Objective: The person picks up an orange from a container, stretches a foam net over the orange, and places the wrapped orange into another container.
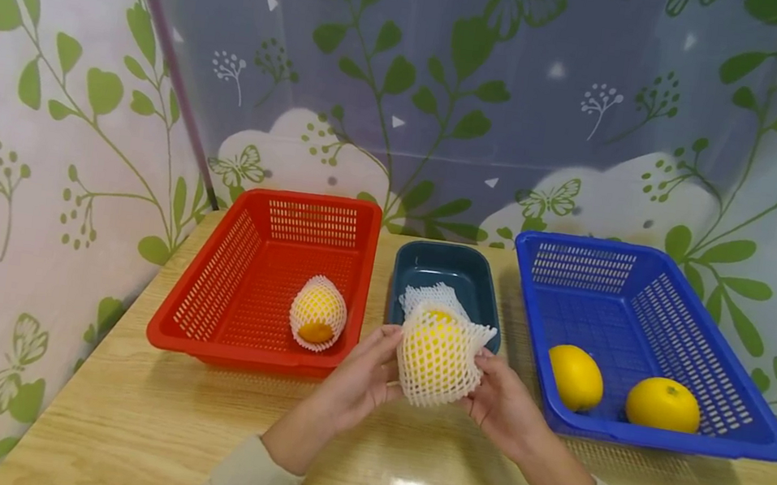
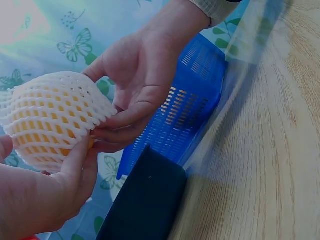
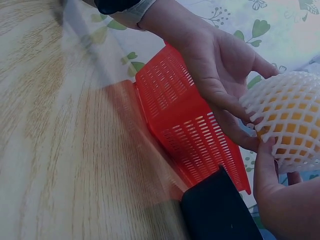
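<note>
Both hands hold up a yellow fruit in a white foam net (image 1: pixel 438 356) over the front edge of the small dark teal tray (image 1: pixel 449 257). My left hand (image 1: pixel 359 378) grips its left side, thumb on top of the net's edge. My right hand (image 1: pixel 507 406) pinches the net on the right, where a loose flap sticks out. The left wrist view shows the netted fruit (image 2: pixel 50 120) between the fingers of both hands, yellow showing through the mesh. In the right wrist view the net (image 3: pixel 290 115) covers most of the fruit. An empty-looking foam net (image 1: pixel 436 294) lies in the tray behind.
A red basket (image 1: pixel 198 344) on the left holds one netted fruit (image 1: pixel 317 315). On the right, a blue basket (image 1: pixel 743 404) holds two bare yellow fruits (image 1: pixel 664 403). All stand on a wooden table (image 1: pixel 186 437) before a leaf-patterned cloth backdrop (image 1: pixel 407 97).
</note>
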Action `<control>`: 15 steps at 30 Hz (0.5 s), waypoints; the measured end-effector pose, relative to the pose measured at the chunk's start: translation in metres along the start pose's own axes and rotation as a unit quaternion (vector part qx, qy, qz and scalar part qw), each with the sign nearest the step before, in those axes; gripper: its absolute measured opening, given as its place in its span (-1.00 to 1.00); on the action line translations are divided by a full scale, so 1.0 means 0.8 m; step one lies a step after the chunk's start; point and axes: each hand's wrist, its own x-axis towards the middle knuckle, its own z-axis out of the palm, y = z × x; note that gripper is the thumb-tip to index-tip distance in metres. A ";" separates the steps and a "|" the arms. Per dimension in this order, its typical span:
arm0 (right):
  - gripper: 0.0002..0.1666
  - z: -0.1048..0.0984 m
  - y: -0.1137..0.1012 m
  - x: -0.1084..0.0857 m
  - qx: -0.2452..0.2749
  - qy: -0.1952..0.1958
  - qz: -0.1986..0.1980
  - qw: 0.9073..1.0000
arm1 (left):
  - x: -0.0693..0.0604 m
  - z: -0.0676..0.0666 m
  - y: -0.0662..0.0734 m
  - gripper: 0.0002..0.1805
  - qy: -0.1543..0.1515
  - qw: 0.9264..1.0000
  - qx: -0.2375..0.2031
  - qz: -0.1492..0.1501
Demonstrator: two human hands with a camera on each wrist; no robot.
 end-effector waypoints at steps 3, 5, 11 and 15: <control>-0.60 -0.001 0.001 -0.001 0.009 0.002 -0.001 1.000 | 0.000 0.000 0.000 -0.75 0.001 1.000 0.001 -0.001; -0.58 -0.001 0.001 -0.002 0.014 0.008 0.000 1.000 | 0.000 0.000 -0.001 -0.78 0.001 1.000 0.004 -0.002; -0.51 -0.001 0.001 -0.004 0.026 0.029 0.009 0.999 | 0.000 0.001 -0.001 -0.76 0.003 1.000 0.013 -0.008; -0.52 -0.001 0.002 -0.004 0.030 0.026 0.009 0.999 | 0.000 0.000 -0.003 -0.73 0.008 1.000 0.013 -0.013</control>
